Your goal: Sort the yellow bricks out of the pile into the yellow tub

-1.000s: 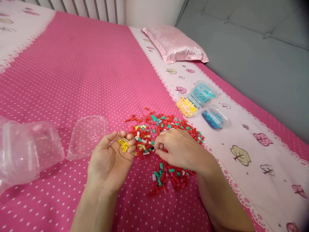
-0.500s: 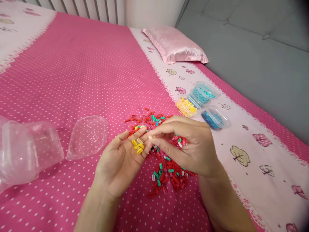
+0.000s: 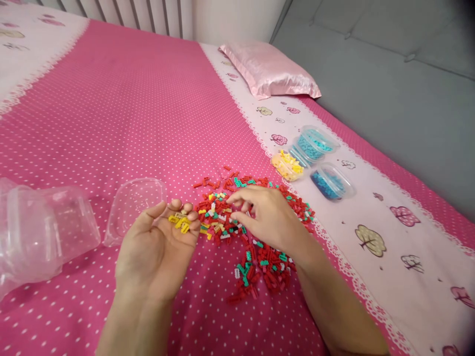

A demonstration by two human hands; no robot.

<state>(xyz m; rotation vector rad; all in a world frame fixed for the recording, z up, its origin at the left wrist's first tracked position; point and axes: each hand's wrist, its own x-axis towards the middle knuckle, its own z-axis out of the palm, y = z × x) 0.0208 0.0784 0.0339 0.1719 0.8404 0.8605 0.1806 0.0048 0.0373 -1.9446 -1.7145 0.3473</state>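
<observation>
Okay, left hand (image 3: 158, 252) is lying palm-up, half-curled, cradling several yellow bricks (image 3: 181, 223); right hand (image 3: 266, 215) is hanging part-open over one mixed pile (image 3: 222, 217) on the bed (image 3: 148, 109), contact unclear. At least three filled tubs (image 3: 348, 184), one lid (image 3: 134, 205), one pillow (image 3: 270, 69) are sitting around.

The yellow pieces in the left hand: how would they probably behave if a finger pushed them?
The yellow pieces are probably very light, being small beside the left hand that holds them. They seem loosely heaped, so they would likely slide apart. Their blocky shapes make rolling unlikely.
</observation>
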